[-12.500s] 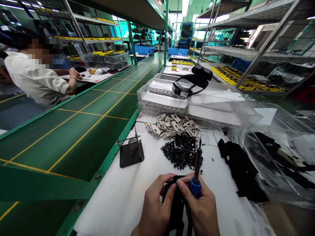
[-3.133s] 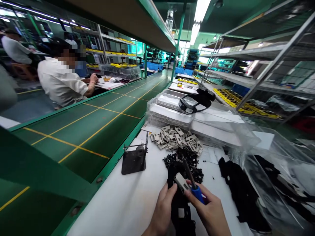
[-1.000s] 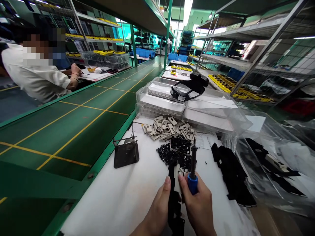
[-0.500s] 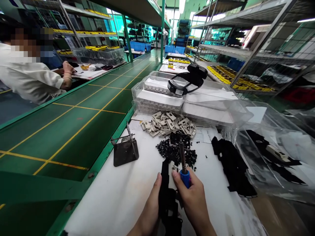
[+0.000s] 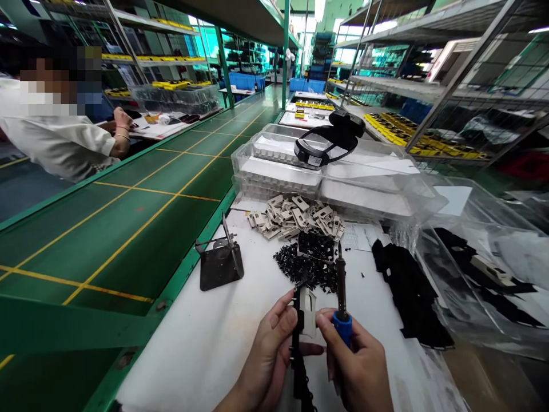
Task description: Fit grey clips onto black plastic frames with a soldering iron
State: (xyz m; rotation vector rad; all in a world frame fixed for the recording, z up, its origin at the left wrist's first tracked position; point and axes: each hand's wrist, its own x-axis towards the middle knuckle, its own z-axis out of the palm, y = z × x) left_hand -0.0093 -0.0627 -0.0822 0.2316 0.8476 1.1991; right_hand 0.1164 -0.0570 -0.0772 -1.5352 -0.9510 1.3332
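Note:
My left hand is closed on a long black plastic part, which is turned nearly edge-on. A beige plastic piece sits against the right side of the black part, near its top. In my right hand is a soldering iron with a blue handle, its dark metal shaft pointing up and away from me. My right fingertips are close to the beige piece; whether they touch it I cannot tell. Just beyond the hands lies a pile of small black pieces, with a heap of beige plastic pieces behind it.
A metal stand is on the white tabletop at left. Clear plastic trays with a black head strap stand behind. Black parts lie at right. A green conveyor runs along the left, a co-worker beyond.
The black part has been rotated from face-up to edge-on, showing more of the beige piece. My left fingers now wrap its upper part. My right hand has shifted right with the soldering iron.

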